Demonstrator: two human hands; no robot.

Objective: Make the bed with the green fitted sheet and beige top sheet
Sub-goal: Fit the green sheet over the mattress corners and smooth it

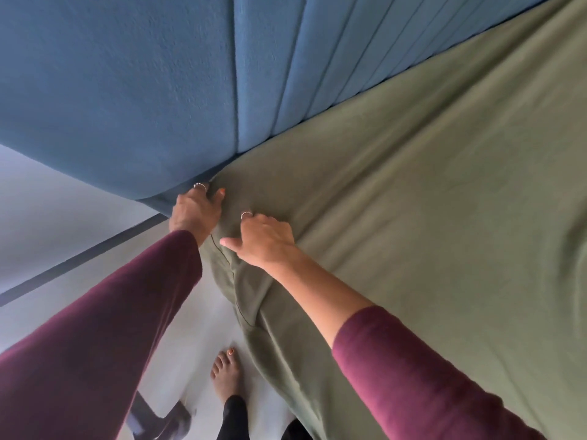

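Green fitted sheet (428, 217) is lying spread over the bed, covering most of the right side of the view, with diagonal wrinkles running toward the corner. Its corner is bunching up at the junction with the blue padded headboard (127, 90), and a loose seamed edge is hanging down the bed's side toward the floor.

Both hands are working at that corner. Left hand (195, 211) is sitting right where sheet meets headboard, fingers curling down into the gap and gripping the sheet corner; ring visible on one finger. Right hand (263, 239) is resting just beside it on top of the sheet, fingers curling into the fabric and pinching a fold, thumb sticking out toward the left hand; also wearing a ring. The hands are near each other but not touching.

Maroon sleeves (95, 328) are covering both arms, the right one pushed up the forearm.

A bare foot (226, 373) is standing on the pale floor (197, 328) close to the hanging sheet edge. Beige top sheet isn't in view.
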